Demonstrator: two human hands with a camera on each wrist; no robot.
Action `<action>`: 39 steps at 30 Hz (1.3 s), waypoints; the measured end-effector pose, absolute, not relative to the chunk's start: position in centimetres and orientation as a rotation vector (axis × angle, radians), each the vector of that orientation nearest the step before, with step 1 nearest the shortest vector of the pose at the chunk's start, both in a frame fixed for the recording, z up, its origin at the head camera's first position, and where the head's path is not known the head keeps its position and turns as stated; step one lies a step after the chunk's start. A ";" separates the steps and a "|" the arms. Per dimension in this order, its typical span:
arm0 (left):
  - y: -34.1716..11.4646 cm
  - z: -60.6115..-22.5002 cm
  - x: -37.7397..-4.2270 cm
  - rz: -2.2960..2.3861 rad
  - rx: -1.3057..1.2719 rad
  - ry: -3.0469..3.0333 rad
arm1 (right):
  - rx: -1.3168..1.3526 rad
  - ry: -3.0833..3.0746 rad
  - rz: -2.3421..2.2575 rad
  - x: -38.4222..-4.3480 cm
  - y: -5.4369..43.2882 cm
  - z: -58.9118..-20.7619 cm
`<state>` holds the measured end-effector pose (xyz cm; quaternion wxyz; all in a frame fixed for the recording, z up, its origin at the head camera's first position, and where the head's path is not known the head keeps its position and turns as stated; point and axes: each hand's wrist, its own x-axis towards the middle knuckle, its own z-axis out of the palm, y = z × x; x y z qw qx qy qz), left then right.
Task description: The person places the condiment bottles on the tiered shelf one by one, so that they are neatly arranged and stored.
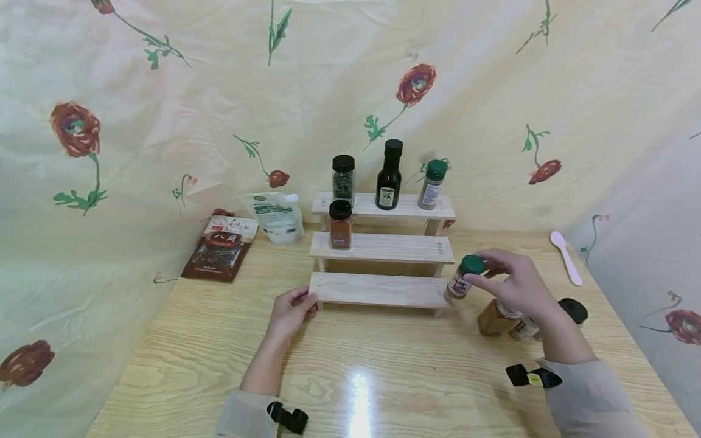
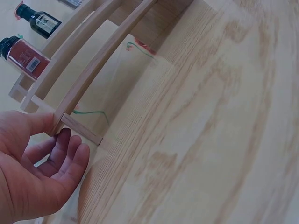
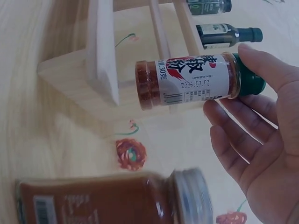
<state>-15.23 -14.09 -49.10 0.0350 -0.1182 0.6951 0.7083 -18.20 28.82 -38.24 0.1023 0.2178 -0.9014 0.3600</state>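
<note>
My right hand [image 1: 517,283] pinches the green cap of a spice jar [image 1: 458,286], held tilted beside the right end of a three-step wooden rack [image 1: 378,289]. In the right wrist view this jar [image 3: 191,81] has red powder and a white label with Chinese characters. At the rack's other end, my left hand [image 1: 292,311] grips the corner of the lowest step between thumb and fingers. A square jar of orange-red spice [image 1: 341,230] stands on the middle step. Along the top step are a black-capped jar [image 1: 343,182], a dark bottle [image 1: 387,182] and a green-capped jar [image 1: 431,188].
Under the right forearm stand a brown-filled jar [image 1: 494,321] and other jars, partly hidden, one with a black lid [image 1: 574,310]. A white spoon [image 1: 566,258] lies at the far right. Left of the rack are a brown packet [image 1: 219,249] and a white spouted pouch [image 1: 278,220].
</note>
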 end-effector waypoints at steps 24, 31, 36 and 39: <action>-14.0 -48.9 -15.1 2.194 -0.375 2.106 | 0.658 -2.512 1.189 -21.0 24.2 -36.9; -14.0 -48.9 -15.2 2.182 -0.379 2.107 | 0.647 -2.500 1.216 -21.4 23.2 -36.2; -14.1 -48.9 -15.3 2.173 -0.389 2.116 | 0.611 -2.509 1.241 -22.1 22.3 -36.1; -14.1 -49.0 -15.3 2.176 -0.388 2.115 | 0.597 -2.502 1.249 -22.6 21.5 -36.1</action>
